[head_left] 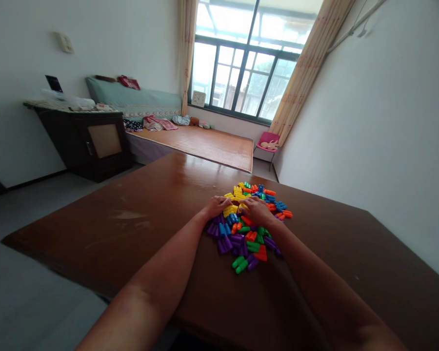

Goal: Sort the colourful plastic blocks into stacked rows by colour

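Note:
Bullet-shaped plastic building blocks lie in a loose heap on the brown table [157,214]. Yellow building blocks [229,210] are grouped at the heap's left and far side, between my hands. My left hand [217,206] has its fingers closed at the left side of these yellow blocks. From the right, my right hand [256,210] reaches over the heap, its fingers curled on a yellow block; the palm hides some pieces. Closer to me are purple blocks [225,244], blue blocks [225,229], green blocks [240,264] and orange-red blocks [261,253].
Beyond the table stands a bed [205,139] with clothes and soft toys. A dark cabinet [102,141] is at the left, and a pink chair [268,139] holding a plush toy stands below the window [241,73]. A white wall runs along the right.

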Action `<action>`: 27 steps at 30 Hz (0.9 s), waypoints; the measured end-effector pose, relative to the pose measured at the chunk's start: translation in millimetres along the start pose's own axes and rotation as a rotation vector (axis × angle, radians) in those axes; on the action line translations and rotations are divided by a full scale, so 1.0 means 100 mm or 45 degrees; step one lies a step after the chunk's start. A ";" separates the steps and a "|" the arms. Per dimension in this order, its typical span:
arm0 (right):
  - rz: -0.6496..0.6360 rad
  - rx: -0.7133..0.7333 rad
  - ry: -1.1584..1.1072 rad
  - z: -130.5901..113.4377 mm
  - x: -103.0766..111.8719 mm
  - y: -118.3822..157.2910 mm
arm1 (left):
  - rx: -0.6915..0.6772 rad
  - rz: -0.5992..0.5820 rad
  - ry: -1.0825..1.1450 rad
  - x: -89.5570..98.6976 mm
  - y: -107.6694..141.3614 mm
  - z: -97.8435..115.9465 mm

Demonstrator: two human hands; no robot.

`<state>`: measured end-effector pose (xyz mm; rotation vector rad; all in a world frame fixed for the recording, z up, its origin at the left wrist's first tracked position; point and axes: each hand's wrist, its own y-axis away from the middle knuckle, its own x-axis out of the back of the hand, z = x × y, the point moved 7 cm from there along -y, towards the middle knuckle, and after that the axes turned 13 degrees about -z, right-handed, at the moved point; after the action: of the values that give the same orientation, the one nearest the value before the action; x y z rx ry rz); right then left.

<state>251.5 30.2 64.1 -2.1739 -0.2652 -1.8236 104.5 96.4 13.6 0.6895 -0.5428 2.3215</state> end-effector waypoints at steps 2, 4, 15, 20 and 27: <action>0.008 0.079 -0.160 0.06 0.04 0.02 | 0.010 -0.002 0.002 -0.01 -0.01 -0.02; 0.043 0.122 -0.340 0.15 0.08 0.09 | 0.030 -0.002 0.016 -0.02 -0.02 -0.04; 0.014 0.118 -0.035 0.01 -0.12 0.12 | 0.031 -0.006 0.005 0.03 0.03 0.06; 0.145 -0.031 -0.294 0.20 0.13 0.12 | 0.052 -0.011 0.017 0.04 0.03 0.07; 0.178 -0.192 -1.096 0.48 0.11 0.36 | 0.092 0.028 0.016 0.04 0.04 0.06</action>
<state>309.6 12.2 63.5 -2.8773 -0.1390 -0.7617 101.4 92.6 20.2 0.7053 -0.4646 2.3747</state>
